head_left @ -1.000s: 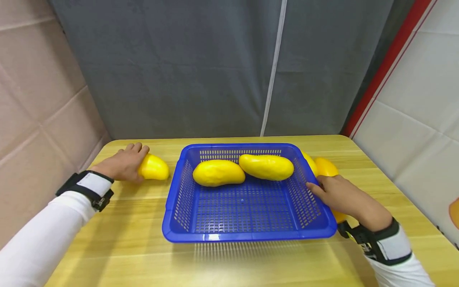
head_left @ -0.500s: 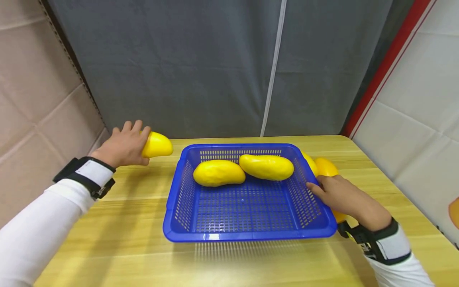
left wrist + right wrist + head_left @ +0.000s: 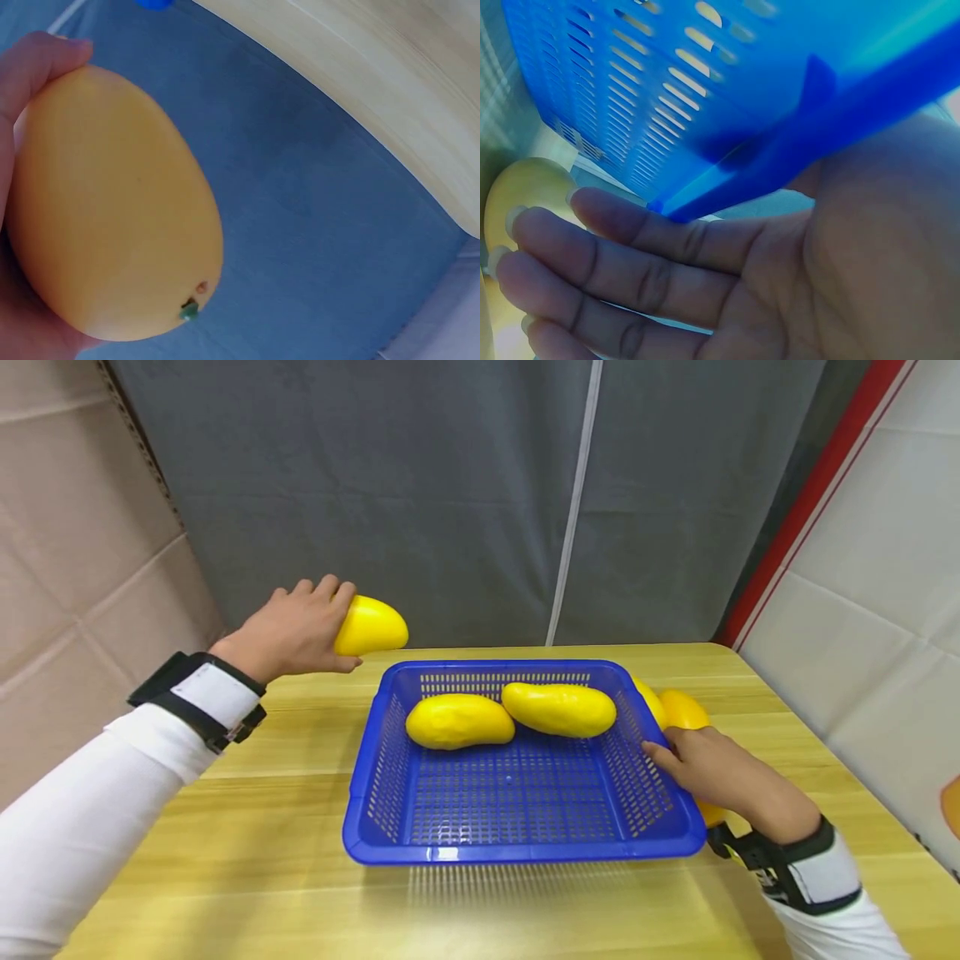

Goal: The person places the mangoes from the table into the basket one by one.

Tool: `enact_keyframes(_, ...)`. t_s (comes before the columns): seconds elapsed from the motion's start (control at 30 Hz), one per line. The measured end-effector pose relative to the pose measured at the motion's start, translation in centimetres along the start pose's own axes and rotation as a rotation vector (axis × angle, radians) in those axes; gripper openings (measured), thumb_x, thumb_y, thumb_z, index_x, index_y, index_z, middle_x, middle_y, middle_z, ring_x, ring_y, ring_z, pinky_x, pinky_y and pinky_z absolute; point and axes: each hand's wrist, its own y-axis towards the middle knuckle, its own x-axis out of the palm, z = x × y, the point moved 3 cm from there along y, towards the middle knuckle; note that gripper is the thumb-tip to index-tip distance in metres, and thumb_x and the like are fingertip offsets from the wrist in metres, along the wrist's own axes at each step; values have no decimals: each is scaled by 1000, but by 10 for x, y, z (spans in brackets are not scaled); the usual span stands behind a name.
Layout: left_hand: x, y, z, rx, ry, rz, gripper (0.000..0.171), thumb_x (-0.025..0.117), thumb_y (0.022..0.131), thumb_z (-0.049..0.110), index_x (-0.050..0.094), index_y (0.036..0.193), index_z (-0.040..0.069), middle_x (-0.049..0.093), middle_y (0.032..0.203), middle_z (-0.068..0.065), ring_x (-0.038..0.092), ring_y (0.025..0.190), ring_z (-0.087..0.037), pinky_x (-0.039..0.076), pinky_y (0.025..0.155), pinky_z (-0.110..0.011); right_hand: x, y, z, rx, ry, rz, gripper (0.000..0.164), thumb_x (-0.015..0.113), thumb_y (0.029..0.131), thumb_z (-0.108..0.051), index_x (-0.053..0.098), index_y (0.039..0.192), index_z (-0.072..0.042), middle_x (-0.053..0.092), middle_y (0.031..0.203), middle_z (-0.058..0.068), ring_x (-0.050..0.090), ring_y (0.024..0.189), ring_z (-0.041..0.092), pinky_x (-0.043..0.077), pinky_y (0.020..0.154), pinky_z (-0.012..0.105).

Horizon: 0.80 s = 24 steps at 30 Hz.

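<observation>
My left hand (image 3: 300,627) grips a smooth yellow mango (image 3: 372,627) above the table, left of the blue plastic basket and behind it. The left wrist view shows this mango (image 3: 120,210) close up, with a small green stem nub at one end. In the head view, two long yellow fruits (image 3: 459,722) lie in the back half of the basket (image 3: 525,853). At the basket's right side, my right hand (image 3: 720,772) holds the rim, thumb over it and fingers on the outside. The right wrist view shows the fingers (image 3: 622,262) extended below the rim.
More yellow-orange fruits (image 3: 682,708) lie right of the basket, partly hidden by the right hand and rim. Everything stands on a wooden table (image 3: 262,860). A grey curtain (image 3: 375,510) hangs behind, with light padded walls (image 3: 885,593) at both sides.
The left hand has lifted the mango off the table and moved it up and to the right towards the basket. The right hand and basket have hardly moved.
</observation>
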Motion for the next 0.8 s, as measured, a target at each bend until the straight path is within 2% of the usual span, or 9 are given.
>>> enact_keyframes(0.1, -1, 5, 12, 29, -25, 30, 77, 69, 69, 49, 38, 118, -2, 45, 98, -18, 50, 70, -32, 51, 59, -47, 0, 1, 0, -8, -6, 9, 29, 48, 95, -29, 53, 77, -6, 45, 57, -1, 45, 51, 13, 38, 50, 29)
enact_keyframes(0.2, -1, 9, 25, 55, -33, 35, 81, 69, 68, 53, 38, 119, -2, 48, 96, -17, 52, 69, -30, 52, 58, -45, 0, 1, -1, -9, -2, 11, 28, 48, 95, -28, 53, 78, -6, 45, 58, 0, 45, 51, 12, 39, 50, 29)
enact_keyframes(0.37, 2, 15, 47, 60, -80, -17, 88, 71, 66, 56, 36, 124, 1, 53, 98, -15, 54, 75, -29, 53, 64, -42, 0, 1, -1, -5, 2, 6, 28, 48, 95, -28, 52, 78, -6, 45, 58, 0, 45, 51, 12, 39, 49, 28)
enact_keyframes(0.53, 6, 20, 65, 57, -149, -56, 94, 71, 66, 57, 32, 134, 5, 51, 109, -15, 54, 83, -31, 52, 68, -44, 0, 1, -2, -5, 1, 6, 28, 48, 95, -28, 53, 78, -6, 45, 58, 0, 45, 51, 12, 39, 50, 28)
enact_keyframes(0.67, 7, 24, 77, 86, -152, -72, 94, 68, 70, 59, 30, 138, 7, 49, 113, -15, 53, 85, -30, 52, 68, -42, 1, 2, -1, -2, 6, -4, 29, 48, 95, -29, 53, 80, -5, 46, 58, 0, 46, 51, 12, 40, 50, 28)
enact_keyframes(0.8, 8, 25, 88, 130, -158, -122, 90, 63, 76, 57, 27, 140, 5, 46, 118, -16, 51, 89, -30, 51, 69, -41, 1, 2, -1, 0, 4, -4, 29, 48, 95, -29, 53, 80, -5, 46, 58, 0, 46, 51, 12, 40, 49, 28)
